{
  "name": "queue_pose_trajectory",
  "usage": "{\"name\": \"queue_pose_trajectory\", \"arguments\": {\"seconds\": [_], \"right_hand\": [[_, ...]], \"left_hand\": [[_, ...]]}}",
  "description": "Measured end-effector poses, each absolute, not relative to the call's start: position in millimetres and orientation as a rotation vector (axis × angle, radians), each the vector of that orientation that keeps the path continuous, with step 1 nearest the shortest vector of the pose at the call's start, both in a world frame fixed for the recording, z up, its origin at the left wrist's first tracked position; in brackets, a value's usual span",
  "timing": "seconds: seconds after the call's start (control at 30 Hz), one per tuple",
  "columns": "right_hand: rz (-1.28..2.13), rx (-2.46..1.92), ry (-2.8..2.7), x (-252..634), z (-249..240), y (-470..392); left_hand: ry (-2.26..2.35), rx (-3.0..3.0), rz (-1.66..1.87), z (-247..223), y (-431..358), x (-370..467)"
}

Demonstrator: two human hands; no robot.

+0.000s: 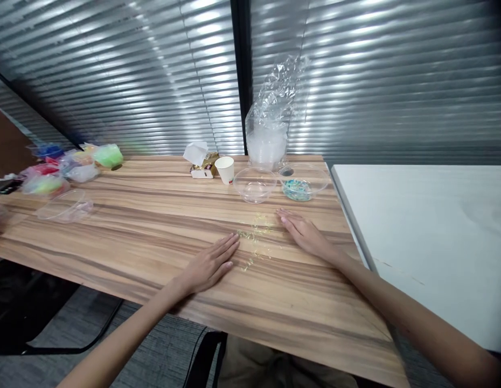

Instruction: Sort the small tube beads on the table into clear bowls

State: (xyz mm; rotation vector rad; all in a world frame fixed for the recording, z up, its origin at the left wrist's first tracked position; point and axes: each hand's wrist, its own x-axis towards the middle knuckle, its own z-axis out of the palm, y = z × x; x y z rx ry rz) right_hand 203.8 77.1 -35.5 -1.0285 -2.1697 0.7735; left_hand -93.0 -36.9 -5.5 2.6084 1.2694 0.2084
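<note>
Small yellowish, translucent pieces (256, 231) lie scattered on the wooden table (153, 226) between my hands. My left hand (212, 263) rests flat on the wood to the left of them, fingers stretched out, the tips at the edge of the pieces. On the other side my right hand (301, 230) lies with its fingers extended toward the pieces, holding nothing. Just beyond it stands a clear bowl with blue-green bits (298, 189) in its bottom. Left of that is another clear bowl (255, 186), which looks bare inside.
A paper cup (225, 170) and a tissue box (204, 166) stand behind the bowls, near bagged clear containers (268, 143). Colourful bags and bowls (68, 167) crowd the far left. A white table (428, 226) adjoins on the right. Blinds (375, 81) hang behind.
</note>
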Motion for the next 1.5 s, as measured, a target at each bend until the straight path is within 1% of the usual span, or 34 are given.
{"name": "queue_pose_trajectory", "arguments": {"seconds": [0.23,0.47,0.63,0.8,0.97,1.03,1.13,1.23,1.33,1.5], "right_hand": [[0.579,-1.054,-2.36,243,-31,20],[0.413,-0.97,-2.541,259,-33,-32],[0.311,-0.934,-2.583,261,-33,-55],[0.231,-0.941,-2.631,260,-35,-58],[0.196,-1.008,-2.586,264,-36,-60],[0.204,-1.037,-2.566,270,-35,-62],[0.205,-1.07,-2.552,277,-33,-66],[0.197,-1.04,-2.565,276,-33,-65],[0.211,-0.967,-2.626,266,-34,-59],[0.234,-0.858,-2.7,245,-32,-51]], "left_hand": [[1.39,2.617,0.223,-11,-55,-95],[1.436,2.761,0.26,-16,-110,-66],[1.27,2.8,0.214,-13,-132,-33],[1.079,2.788,0.202,-8,-105,2],[1.057,2.812,0.308,-8,-81,22],[1.151,2.823,0.35,-8,-84,11],[1.497,2.727,0.421,-10,-98,-23],[1.655,2.66,0.348,-14,-116,-54],[1.604,2.682,0.242,-14,-130,-57],[1.359,2.774,0.21,-11,-128,-14]]}}
